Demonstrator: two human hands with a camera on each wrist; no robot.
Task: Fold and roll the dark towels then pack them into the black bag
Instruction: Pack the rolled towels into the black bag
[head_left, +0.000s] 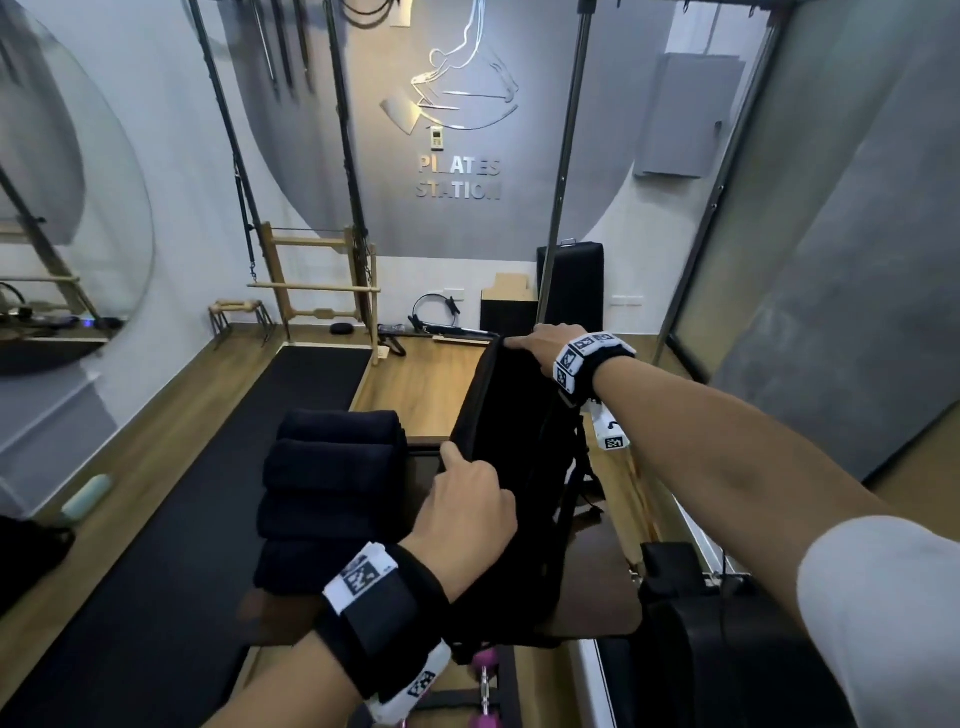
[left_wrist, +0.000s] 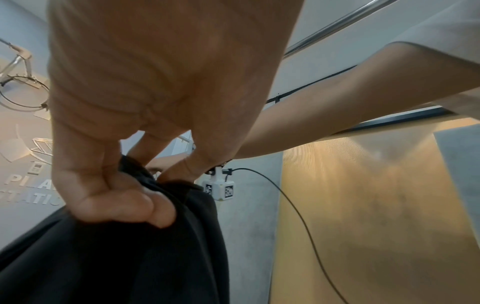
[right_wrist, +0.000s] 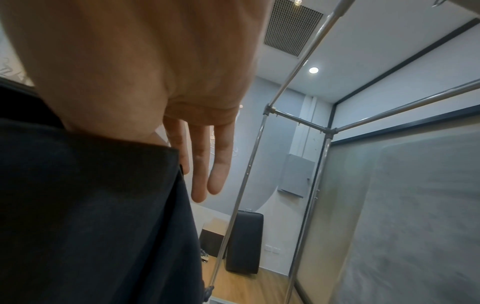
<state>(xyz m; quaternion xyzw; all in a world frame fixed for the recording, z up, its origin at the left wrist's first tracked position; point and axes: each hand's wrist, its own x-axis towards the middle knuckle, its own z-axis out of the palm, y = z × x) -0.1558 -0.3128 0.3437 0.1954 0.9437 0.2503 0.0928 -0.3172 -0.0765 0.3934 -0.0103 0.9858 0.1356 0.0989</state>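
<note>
The black bag (head_left: 514, 467) stands upright on a brown padded platform (head_left: 597, 587). My left hand (head_left: 467, 493) pinches the near edge of its opening; in the left wrist view the thumb and fingers (left_wrist: 116, 197) fold the black fabric (left_wrist: 116, 257). My right hand (head_left: 540, 345) holds the bag's far top edge. In the right wrist view the thumb is hidden behind the fabric (right_wrist: 91, 205) while three fingers (right_wrist: 205, 164) hang straight past the edge. Several rolled dark towels (head_left: 332, 499) lie side by side just left of the bag.
Pink dumbbells (head_left: 483, 675) sit below the platform's near edge. A black floor mat (head_left: 208, 493) runs along the left, with a mint roll (head_left: 85, 499) beside it. Metal frame posts (head_left: 566, 171) rise behind the bag. A black padded block (head_left: 701, 649) is at the lower right.
</note>
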